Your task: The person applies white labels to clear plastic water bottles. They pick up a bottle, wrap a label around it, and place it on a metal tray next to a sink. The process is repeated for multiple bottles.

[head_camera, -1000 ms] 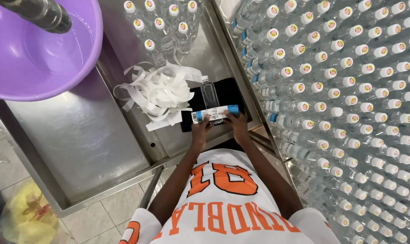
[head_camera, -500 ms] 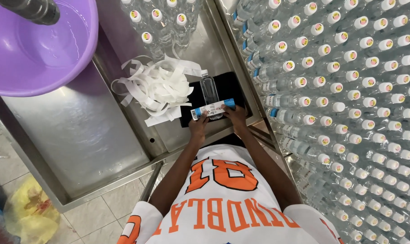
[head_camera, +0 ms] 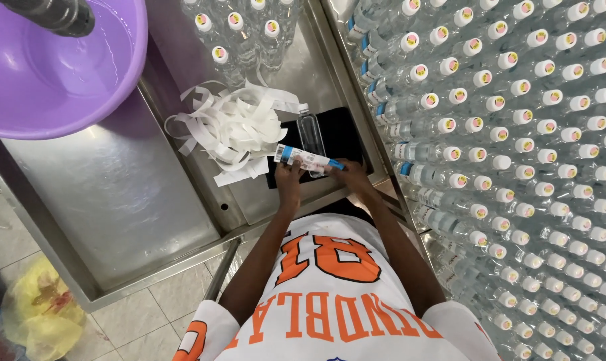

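My left hand [head_camera: 289, 182] and my right hand [head_camera: 351, 176] each pinch one end of a white label with blue ends [head_camera: 308, 159], stretched flat between them. Just beyond and partly under the label lies a clear plastic bottle [head_camera: 310, 130] on its side. It rests on a black pad [head_camera: 343, 130] in the corner of a steel tray [head_camera: 303, 70]. My white and orange jersey fills the lower middle of the view.
A heap of white paper strips [head_camera: 229, 127] lies left of the pad. A purple basin [head_camera: 56, 67] holding water sits top left under a dark pipe [head_camera: 52, 15]. Capped clear bottles [head_camera: 517, 147] crowd the right side; more capped bottles [head_camera: 243, 30] stand at the top. A yellow bag [head_camera: 39, 311] lies on the tiled floor.
Both hands stay on the label over the bottle; the label has tilted slightly, its right end lower. The view has shifted a little.
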